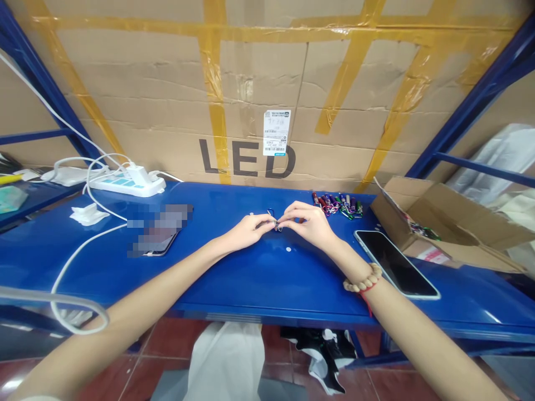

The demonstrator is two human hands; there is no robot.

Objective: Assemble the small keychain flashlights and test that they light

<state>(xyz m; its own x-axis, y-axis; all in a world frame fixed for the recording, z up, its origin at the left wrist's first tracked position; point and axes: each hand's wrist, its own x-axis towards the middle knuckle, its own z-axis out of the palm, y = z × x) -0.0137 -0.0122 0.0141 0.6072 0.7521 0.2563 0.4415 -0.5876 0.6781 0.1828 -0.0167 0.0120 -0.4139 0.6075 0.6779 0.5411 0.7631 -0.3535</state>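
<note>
Over the middle of the blue tabletop [251,278], my left hand [249,231] and my right hand [308,223] meet fingertip to fingertip. Both are closed in a pinch on a small carabiner keychain [271,213]. A dark blue loop of it sticks up between the hands, and bits of metal show below; the fingers cover the rest. Just behind my right hand lies a pile of small coloured metal tubes with clips and rings [336,204], in red, purple, blue and green. A beaded bracelet [363,278] circles my right wrist.
To the right lie a phone [397,262] and an open cardboard box [455,217] with some coloured pieces inside. A partly blurred-out phone [161,231], a white power strip [129,181] and loose cables are at left. A large carton [167,100] stands behind the table.
</note>
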